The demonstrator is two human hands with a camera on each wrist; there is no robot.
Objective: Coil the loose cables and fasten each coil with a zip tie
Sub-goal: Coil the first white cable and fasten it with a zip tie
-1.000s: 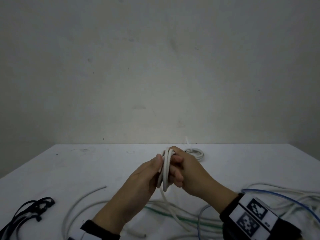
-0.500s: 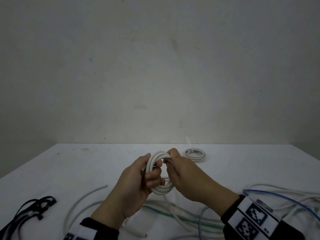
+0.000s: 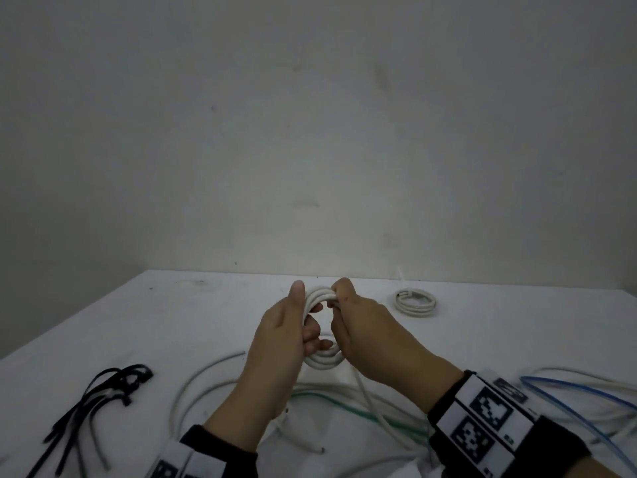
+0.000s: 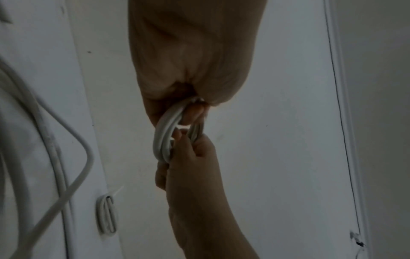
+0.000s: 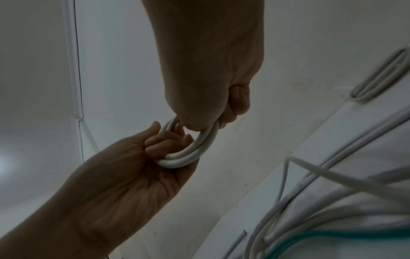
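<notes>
While gripped by both hands point(image 3: 331, 336), white cable coil point(image 3: 324, 360).

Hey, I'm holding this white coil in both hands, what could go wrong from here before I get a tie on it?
1. The zip ties lie on the table, apart from both hands. When the left hand or right hand lets go to fetch one, the white coil may spring open.
2. Its loose tail runs down among the loose cables and could snag.
</notes>
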